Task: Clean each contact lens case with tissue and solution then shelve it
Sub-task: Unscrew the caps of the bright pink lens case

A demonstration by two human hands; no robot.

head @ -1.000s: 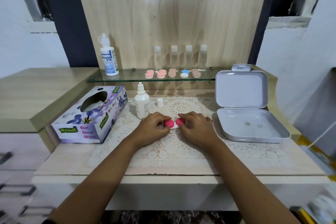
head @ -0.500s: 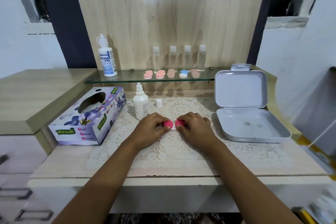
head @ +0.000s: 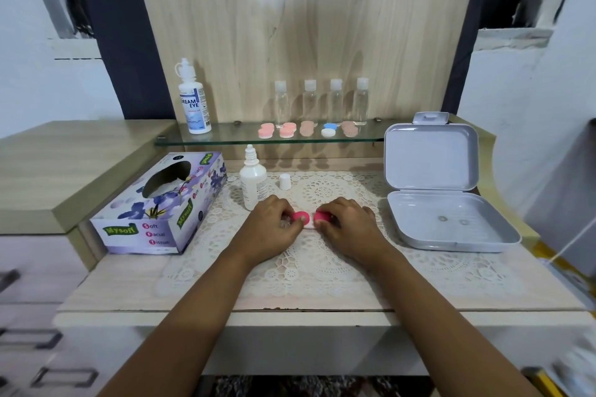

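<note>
Your left hand (head: 272,230) and right hand (head: 351,229) sit knuckles-up, each pinching one pink cap of the lens case (head: 299,215) on the desk's (head: 129,287) lace mat (head: 322,267), below the glass shelf (head: 232,139).

The left hand (head: 271,229) and right hand (head: 351,226), gripping a lens case (head: 301,218), fill the middle of the lace mat (head: 322,271); its near part is bare. A tissue box (head: 154,213) walls the left, an open grey box (head: 451,226) the right. A dropper bottle (head: 253,184) and small cap (head: 284,181) stand between the left hand and the glass shelf (head: 232,136); behind the right hand the way is free. Bare glass lies between the tall bottle (head: 193,103) and the row of cases (head: 305,129), and right of that row.
</note>
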